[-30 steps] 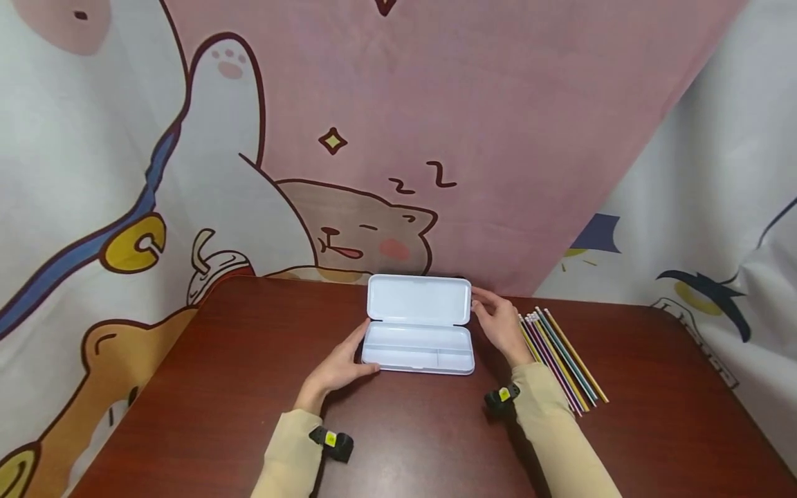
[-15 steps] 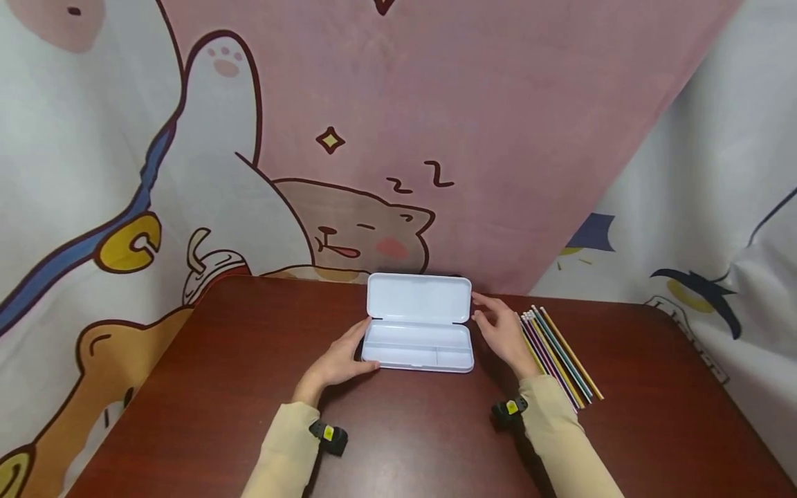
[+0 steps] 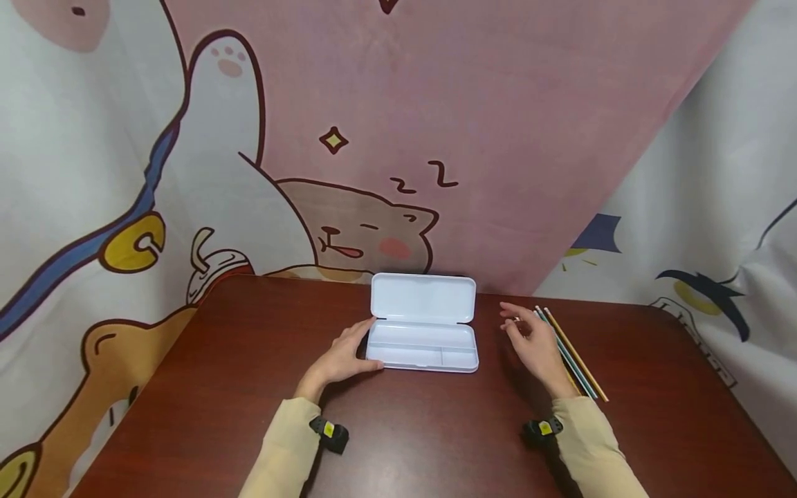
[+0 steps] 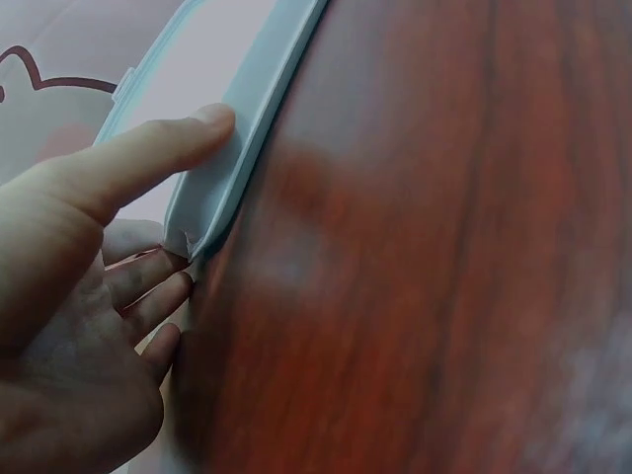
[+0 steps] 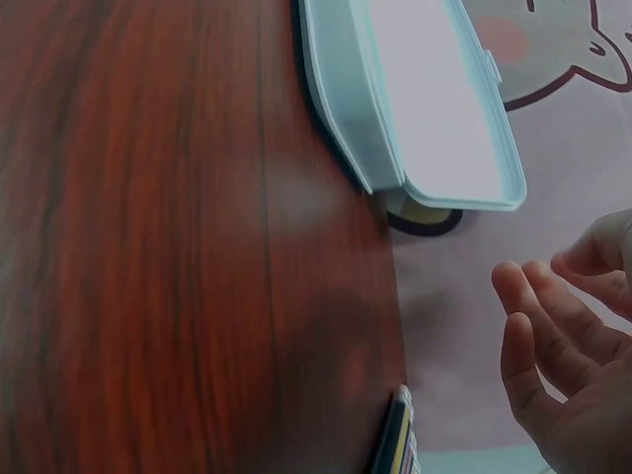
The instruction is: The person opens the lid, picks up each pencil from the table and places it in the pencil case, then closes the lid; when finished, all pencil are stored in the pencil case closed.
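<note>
A white pencil case [image 3: 423, 299] stands near the table's back edge with its lid raised; its divided tray holds nothing. My left hand [image 3: 339, 356] grips the case's left end, the thumb along the front wall and the fingers at the side, as the left wrist view shows. To the right of the case, my right hand [image 3: 535, 346] hovers apart from it with loosely bent fingers and nothing held. Beside and partly under that hand lie several thin coloured pencils [image 3: 575, 354], some hidden by it. Their ends show at the bottom of the right wrist view.
The dark red-brown wooden table [image 3: 429, 429] carries the case and the pencils. A pink and white cartoon-printed cloth [image 3: 498, 138] hangs right behind the table's back edge and around its sides.
My right hand has left the lid's right side and moved right, over the pencils, covering more of them. The left hand stays at the case's left end.
</note>
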Available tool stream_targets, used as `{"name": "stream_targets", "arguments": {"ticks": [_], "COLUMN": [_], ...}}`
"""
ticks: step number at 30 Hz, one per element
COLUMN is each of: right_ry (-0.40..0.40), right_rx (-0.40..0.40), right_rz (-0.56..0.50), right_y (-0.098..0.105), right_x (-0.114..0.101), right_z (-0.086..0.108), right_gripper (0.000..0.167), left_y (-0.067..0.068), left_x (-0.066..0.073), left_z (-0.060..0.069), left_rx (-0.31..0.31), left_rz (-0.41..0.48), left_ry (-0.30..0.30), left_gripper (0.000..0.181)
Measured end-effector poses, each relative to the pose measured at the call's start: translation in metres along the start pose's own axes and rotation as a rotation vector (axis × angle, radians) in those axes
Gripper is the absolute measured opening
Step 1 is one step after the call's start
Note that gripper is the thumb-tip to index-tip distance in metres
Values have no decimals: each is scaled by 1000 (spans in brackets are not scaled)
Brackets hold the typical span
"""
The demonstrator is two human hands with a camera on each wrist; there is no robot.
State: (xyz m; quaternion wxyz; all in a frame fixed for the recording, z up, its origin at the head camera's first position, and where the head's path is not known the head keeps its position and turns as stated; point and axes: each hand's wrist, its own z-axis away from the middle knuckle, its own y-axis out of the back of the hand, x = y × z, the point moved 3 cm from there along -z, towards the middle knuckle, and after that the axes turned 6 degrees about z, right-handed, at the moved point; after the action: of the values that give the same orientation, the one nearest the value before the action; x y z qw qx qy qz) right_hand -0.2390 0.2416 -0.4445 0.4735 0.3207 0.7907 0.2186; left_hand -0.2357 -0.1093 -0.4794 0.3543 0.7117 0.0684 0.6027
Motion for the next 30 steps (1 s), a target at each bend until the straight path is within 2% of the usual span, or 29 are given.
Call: {"name": "stream_targets", "arguments": {"ticks": [11, 23, 30], "right_ry": [3, -19, -42], "right_rx": [65, 14, -15], "right_rz": [18, 114, 148], "right_y": [29, 55, 69], "right_x": [12, 29, 39], "right_z": [14, 25, 36], "right_gripper": [31, 28, 28], "left_y": [0, 3, 3], "left_x": [-2, -5, -5], "left_z": [-1, -5, -4], "left_rx": [-1, -9, -27], "left_rz": [3, 15, 33], "left_ry": [19, 41, 30], "left_gripper": [89, 89, 89]}}
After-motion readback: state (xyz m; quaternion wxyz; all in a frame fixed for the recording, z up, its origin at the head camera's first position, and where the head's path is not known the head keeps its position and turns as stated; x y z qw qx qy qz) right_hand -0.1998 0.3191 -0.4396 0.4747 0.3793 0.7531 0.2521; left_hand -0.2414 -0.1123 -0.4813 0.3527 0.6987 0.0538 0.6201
